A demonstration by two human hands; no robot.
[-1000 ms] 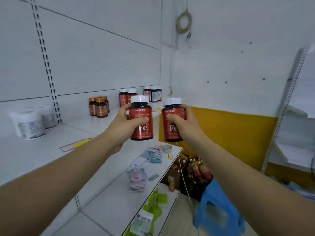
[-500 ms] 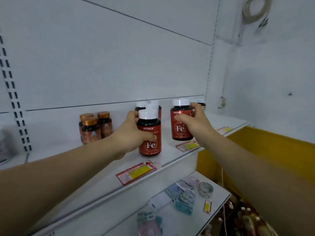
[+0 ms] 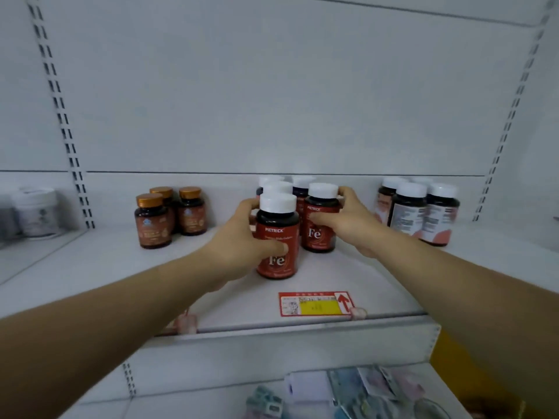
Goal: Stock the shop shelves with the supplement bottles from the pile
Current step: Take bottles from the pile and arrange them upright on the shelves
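Head view looks down onto a white shop shelf [image 3: 393, 267], where both hands grip red-labelled supplement bottles standing upright on the shelf surface. Left hand [image 3: 239, 246] wraps its fingers and thumb round the front Fe bottle [image 3: 276, 237], a dark bottle with a white cap and a red label marked PIETRICK and Fe; the thumb lies across the label. Right hand [image 3: 348, 222] curls round a second Fe bottle [image 3: 319, 219] just behind and to the right of the first, fingers reaching round its back near the cap. Directly behind these two stand more white-capped bottles [image 3: 278, 184] of the same kind, packed close together. What any bottle contains cannot be seen through the dark plastic. To the left, well apart, three brown bottles with gold caps [image 3: 169, 216] form a small cluster, and further left sit blurred white tubs [image 3: 37, 211]. To the right is a group of white-capped bottles with pale labels [image 3: 420, 211]. A red and yellow price tag [image 3: 314, 303] lies at the shelf's front edge. Below, a lower shelf [image 3: 181, 400] holds loose packets [image 3: 357, 388], too blurred to identify.
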